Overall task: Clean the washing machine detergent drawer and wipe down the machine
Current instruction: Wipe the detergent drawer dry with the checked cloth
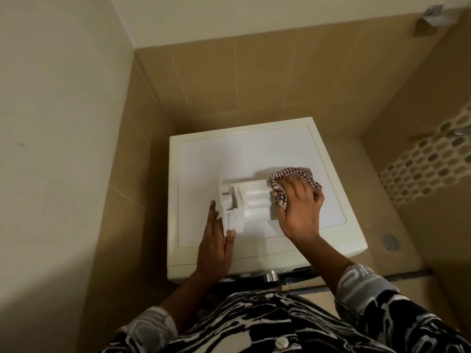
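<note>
Lying on the washing machine (254, 151) top, the white drawer (246, 203) is steadied by the left hand (216, 247), fingers spread flat against it; the right hand (299, 210) seemingly presses a checked cloth (293, 174) at its far end.

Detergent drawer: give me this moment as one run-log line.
detergent drawer out, lying on washing machine top | left hand steadies drawer's left end | right hand presses checked cloth at its right end

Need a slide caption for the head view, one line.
Left hand steadies the removed detergent drawer atop the washing machine; right hand wipes with checked cloth.
</note>
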